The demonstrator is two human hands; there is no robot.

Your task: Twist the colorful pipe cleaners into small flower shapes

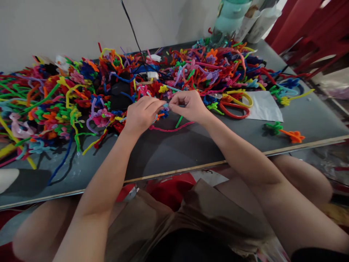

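Note:
My left hand [143,114] and my right hand [189,105] meet at the middle of a grey table [174,153]. Both are closed in a pinch on a small piece of pipe cleaner [165,106] held between their fingertips; its exact shape is hidden by the fingers. Just below the hands a pink pipe cleaner [171,128] lies curved on the table, with a short green piece [179,122] beside it. A big heap of coloured pipe cleaners and pipe-cleaner flowers [81,94] spreads behind and to the left of the hands.
Red and yellow scissors [236,105] lie right of my right hand, next to a white sheet [263,105]. A green flower [272,127] and an orange flower [296,136] lie near the right front edge. A black cable [132,29] runs up the wall. Bottles [231,18] stand at the back right.

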